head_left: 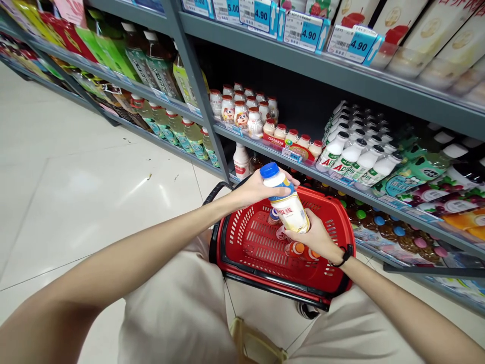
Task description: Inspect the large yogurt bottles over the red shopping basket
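Left arm [166,235] comes in from lower left, elbow bent, forearm running up and right; left hand [261,188] wraps the upper part of the white bottle [290,210], thumb across the front just below the blue cap [269,170], fingers curled around the far side, partly hidden; right forearm [401,298] reaches up and left from lower right, black wristband [343,257] at the wrist; right hand [316,235] cups the bottle's lower end, thumb by the base, other fingers mostly hidden, so exact spread can't be told; both hands close on the same bottle, which is tilted, cap toward upper left, base toward lower right, red lettering on label facing the camera; bottle is held above the red basket [345,235]; inside basket, orange-capped bottles [299,248] below the right hand, other items partly covered; basket sits in front of the person's light trousers [174,308]; shelf beyond holds white dark-capped bottles [359,156] and small red-capped bottles [291,135].
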### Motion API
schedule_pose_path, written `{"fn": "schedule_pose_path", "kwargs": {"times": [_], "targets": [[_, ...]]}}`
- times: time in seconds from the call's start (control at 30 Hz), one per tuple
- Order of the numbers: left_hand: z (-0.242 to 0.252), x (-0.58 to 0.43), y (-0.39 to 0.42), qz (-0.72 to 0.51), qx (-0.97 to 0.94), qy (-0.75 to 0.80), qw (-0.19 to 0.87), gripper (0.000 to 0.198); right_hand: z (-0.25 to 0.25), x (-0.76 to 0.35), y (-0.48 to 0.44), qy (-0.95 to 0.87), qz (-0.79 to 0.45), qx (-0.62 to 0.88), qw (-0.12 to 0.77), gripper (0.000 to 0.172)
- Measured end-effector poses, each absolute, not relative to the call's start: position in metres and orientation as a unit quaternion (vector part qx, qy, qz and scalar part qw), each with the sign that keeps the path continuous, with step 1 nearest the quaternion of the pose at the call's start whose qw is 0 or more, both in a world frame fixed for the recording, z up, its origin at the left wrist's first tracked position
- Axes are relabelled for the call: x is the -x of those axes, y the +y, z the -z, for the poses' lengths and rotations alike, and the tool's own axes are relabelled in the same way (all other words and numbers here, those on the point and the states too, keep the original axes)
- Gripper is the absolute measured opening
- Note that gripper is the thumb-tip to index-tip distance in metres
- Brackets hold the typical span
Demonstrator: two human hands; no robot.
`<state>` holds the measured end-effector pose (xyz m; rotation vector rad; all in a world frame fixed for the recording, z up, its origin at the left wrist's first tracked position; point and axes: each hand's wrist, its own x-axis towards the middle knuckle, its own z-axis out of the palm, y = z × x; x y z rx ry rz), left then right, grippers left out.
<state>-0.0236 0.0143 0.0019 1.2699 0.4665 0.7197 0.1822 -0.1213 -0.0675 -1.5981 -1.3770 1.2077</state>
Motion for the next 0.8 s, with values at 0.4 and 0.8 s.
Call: {"fn": "schedule_pose_path", "kwargs": {"times": [0.4, 0.8], "targets": [[-0.009, 0.028, 0.009, -0.335, -0.618, 0.246, 0.667, 0.041, 0.059, -0.176, -0.12, -0.584, -0.393, 0.648, 0.291, 0.059], [0.0, 0.024, 0.014, -0.409, -0.487, 0.274, 0.721, 0.042, 0.04, -0.191, -0.112, -0.461, -0.718, 0.431, 0.294, 0.057]]}}
